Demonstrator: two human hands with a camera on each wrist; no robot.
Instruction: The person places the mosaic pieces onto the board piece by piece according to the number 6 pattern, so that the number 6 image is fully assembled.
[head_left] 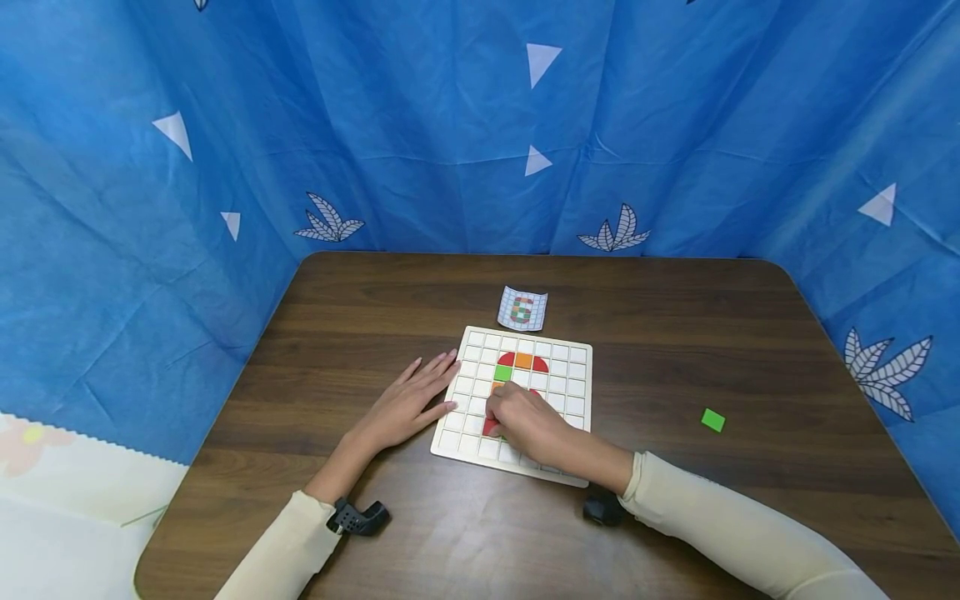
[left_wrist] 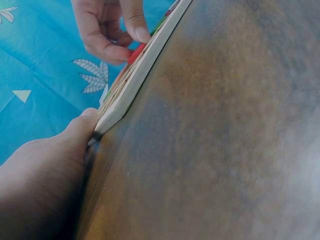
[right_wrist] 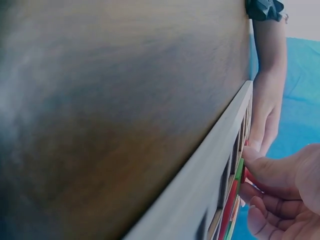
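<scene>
A white gridded board (head_left: 468, 446) with a pale wooden rim lies on the table, set slightly askew. Red, orange and green tiles fill some of its squares, among them an orange tile (head_left: 523, 360) and a green tile (head_left: 503, 372). My right hand (head_left: 528, 421) is over the board's lower middle, its thumb and finger pinching a red tile (left_wrist: 136, 54) at the board's surface. Part of the coloured pattern is hidden beneath that hand. My left hand (head_left: 408, 404) rests with fingers extended, fingertips and thumb at the board's left edge.
A small printed card (head_left: 522, 309) showing a coloured grid figure lies just behind the board. One loose green tile (head_left: 713, 420) is on the brown wooden table (head_left: 660, 333) at the right. A blue patterned curtain (head_left: 420, 125) hangs behind the table and along its sides.
</scene>
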